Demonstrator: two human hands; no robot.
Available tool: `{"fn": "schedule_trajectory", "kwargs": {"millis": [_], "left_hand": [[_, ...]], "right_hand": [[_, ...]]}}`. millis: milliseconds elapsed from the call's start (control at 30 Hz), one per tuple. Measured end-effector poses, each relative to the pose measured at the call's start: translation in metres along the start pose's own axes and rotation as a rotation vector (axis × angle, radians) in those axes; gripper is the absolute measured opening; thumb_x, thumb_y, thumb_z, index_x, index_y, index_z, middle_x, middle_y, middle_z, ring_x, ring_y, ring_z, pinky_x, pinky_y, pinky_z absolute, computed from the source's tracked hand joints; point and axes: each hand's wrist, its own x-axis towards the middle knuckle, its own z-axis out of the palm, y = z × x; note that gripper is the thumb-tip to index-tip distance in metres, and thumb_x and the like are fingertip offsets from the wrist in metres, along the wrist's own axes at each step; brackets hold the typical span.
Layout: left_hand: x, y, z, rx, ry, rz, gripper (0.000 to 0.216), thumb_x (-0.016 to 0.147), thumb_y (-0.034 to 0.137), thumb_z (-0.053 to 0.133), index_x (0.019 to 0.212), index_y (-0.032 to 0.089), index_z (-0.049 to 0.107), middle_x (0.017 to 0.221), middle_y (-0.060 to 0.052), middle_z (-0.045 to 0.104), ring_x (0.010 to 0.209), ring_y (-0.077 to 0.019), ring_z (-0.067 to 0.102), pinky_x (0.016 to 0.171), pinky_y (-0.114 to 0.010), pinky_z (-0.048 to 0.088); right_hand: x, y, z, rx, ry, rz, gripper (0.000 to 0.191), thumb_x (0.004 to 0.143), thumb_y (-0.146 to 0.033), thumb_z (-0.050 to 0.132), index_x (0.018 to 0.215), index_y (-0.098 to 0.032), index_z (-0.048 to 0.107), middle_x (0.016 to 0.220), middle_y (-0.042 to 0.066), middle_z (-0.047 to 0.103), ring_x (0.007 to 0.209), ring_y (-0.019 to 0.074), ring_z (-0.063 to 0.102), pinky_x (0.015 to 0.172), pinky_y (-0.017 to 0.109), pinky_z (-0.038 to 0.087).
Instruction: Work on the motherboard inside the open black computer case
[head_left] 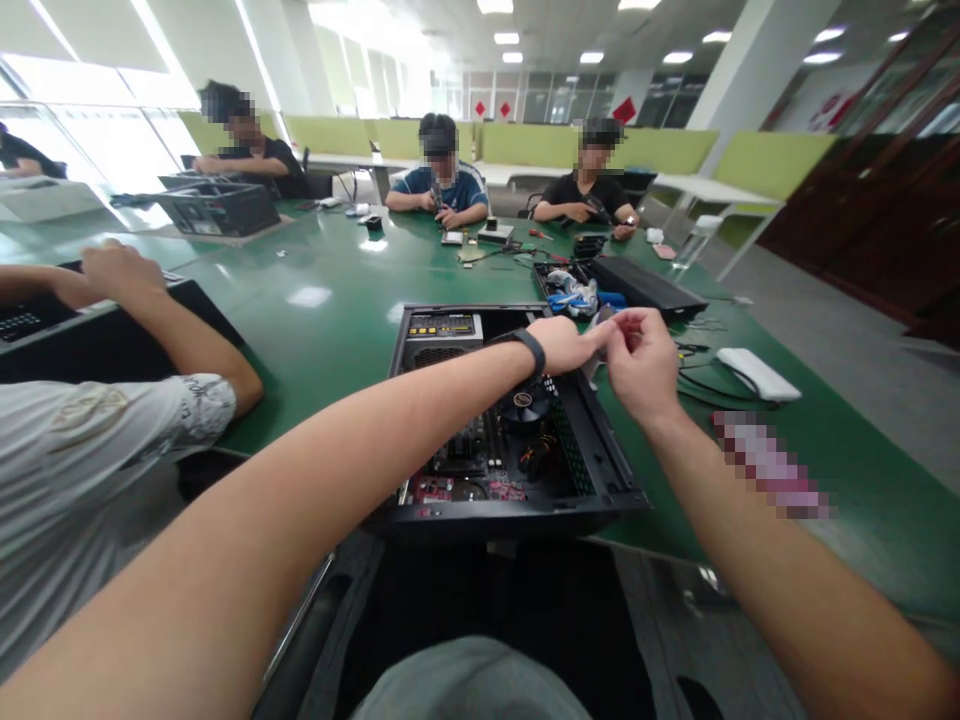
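An open black computer case (510, 512) lies on its side in front of me. Inside it I see a power supply (442, 328) at the far left, a round cooling fan (523, 402) and a red circuit board (506, 490). My left hand (561, 345), with a dark band on its wrist, reaches over the case to its far right side. There its fingertips meet those of my right hand (641, 365), which hovers just outside the right wall. Both hands are closed in a pinch around something small and greyish, mostly hidden by the fingers.
Beyond the case lie blue-and-white gloves (574, 295) and a black panel (645, 285). Black cables (709, 385) and a white packet (759, 373) are at the right, on the green table (330, 345). A person's arm (180, 310) rests at another case at the left. Several people sit opposite.
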Motion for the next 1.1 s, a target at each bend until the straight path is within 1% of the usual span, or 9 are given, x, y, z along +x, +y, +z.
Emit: {"fn": "schedule_trajectory", "kwargs": {"millis": [100, 233, 367, 433, 533, 700, 800, 900, 1100], "left_hand": [[0.009, 0.014, 0.001, -0.063, -0.04, 0.004, 0.059, 0.096, 0.055, 0.034, 0.079, 0.012, 0.071, 0.083, -0.014, 0.073, 0.083, -0.0214, 0.069, 0.075, -0.03, 0.052], [0.017, 0.013, 0.003, 0.035, -0.001, -0.011, 0.043, 0.093, 0.04, 0.045, 0.095, 0.008, 0.072, 0.099, -0.017, 0.073, 0.094, -0.0236, 0.069, 0.081, -0.031, 0.052], [0.019, 0.008, 0.009, 0.202, 0.081, 0.052, 0.042, 0.094, 0.036, 0.042, 0.102, 0.008, 0.073, 0.11, -0.018, 0.072, 0.103, -0.0253, 0.067, 0.087, -0.031, 0.052], [0.014, 0.011, 0.013, 0.255, 0.142, 0.131, 0.041, 0.096, 0.031, 0.038, 0.101, 0.01, 0.073, 0.109, -0.016, 0.073, 0.102, -0.0238, 0.067, 0.09, -0.031, 0.051], [-0.001, 0.023, 0.018, 0.301, 0.161, 0.249, 0.04, 0.096, 0.029, 0.037, 0.102, 0.013, 0.073, 0.105, -0.015, 0.073, 0.099, -0.023, 0.068, 0.088, -0.032, 0.051], [-0.024, 0.039, 0.026, 0.338, 0.079, 0.296, 0.038, 0.095, 0.028, 0.039, 0.104, 0.013, 0.073, 0.103, -0.016, 0.073, 0.093, -0.0243, 0.07, 0.08, -0.033, 0.053], [-0.027, 0.037, 0.03, 0.348, 0.062, 0.318, 0.036, 0.095, 0.029, 0.041, 0.102, 0.013, 0.073, 0.101, -0.015, 0.074, 0.093, -0.0247, 0.07, 0.079, -0.033, 0.053], [-0.027, 0.034, 0.036, 0.372, 0.046, 0.335, 0.036, 0.095, 0.03, 0.042, 0.101, 0.013, 0.073, 0.099, -0.015, 0.074, 0.093, -0.025, 0.07, 0.079, -0.034, 0.054], [-0.038, 0.037, 0.047, 0.402, 0.095, 0.366, 0.035, 0.095, 0.027, 0.041, 0.098, 0.014, 0.074, 0.096, -0.016, 0.074, 0.091, -0.028, 0.071, 0.076, -0.038, 0.055]], "right_hand": [[0.002, -0.014, -0.016, -0.039, -0.015, -0.016, 0.015, 0.093, -0.028, 0.043, 0.101, -0.024, 0.055, 0.096, 0.005, 0.059, 0.089, 0.0197, 0.057, 0.081, 0.037, 0.049], [-0.001, -0.031, -0.039, -0.092, -0.103, -0.011, 0.014, 0.088, -0.024, 0.047, 0.095, -0.022, 0.06, 0.095, 0.007, 0.059, 0.09, 0.0211, 0.057, 0.082, 0.036, 0.047], [-0.006, -0.04, -0.052, -0.137, -0.319, 0.079, 0.025, 0.084, -0.025, 0.053, 0.106, -0.022, 0.064, 0.106, 0.012, 0.06, 0.1, 0.027, 0.058, 0.085, 0.039, 0.043], [-0.008, -0.036, -0.053, -0.139, -0.454, 0.186, 0.021, 0.081, -0.028, 0.06, 0.099, -0.02, 0.067, 0.099, 0.013, 0.061, 0.095, 0.0289, 0.06, 0.081, 0.04, 0.043], [-0.009, -0.024, -0.051, -0.063, -0.606, 0.352, 0.016, 0.082, -0.033, 0.066, 0.081, -0.017, 0.065, 0.083, 0.01, 0.061, 0.083, 0.023, 0.06, 0.072, 0.035, 0.046], [-0.011, -0.008, -0.057, 0.247, -0.743, 0.624, 0.031, 0.096, -0.045, 0.056, 0.102, -0.015, 0.062, 0.088, 0.001, 0.062, 0.069, 0.0086, 0.057, 0.062, 0.025, 0.051], [-0.01, -0.004, -0.058, 0.46, -0.679, 0.732, 0.03, 0.097, -0.044, 0.055, 0.098, -0.015, 0.061, 0.08, -0.002, 0.06, 0.06, 0.0061, 0.053, 0.055, 0.021, 0.047], [-0.006, -0.006, -0.049, 0.655, -0.507, 0.771, 0.029, 0.097, -0.043, 0.055, 0.097, -0.014, 0.061, 0.079, -0.002, 0.059, 0.059, 0.0056, 0.051, 0.054, 0.02, 0.046], [0.003, -0.017, -0.025, 0.923, -0.138, 0.723, 0.032, 0.095, -0.042, 0.058, 0.113, -0.015, 0.061, 0.103, 0.004, 0.065, 0.083, 0.0126, 0.063, 0.072, 0.03, 0.055]]}}
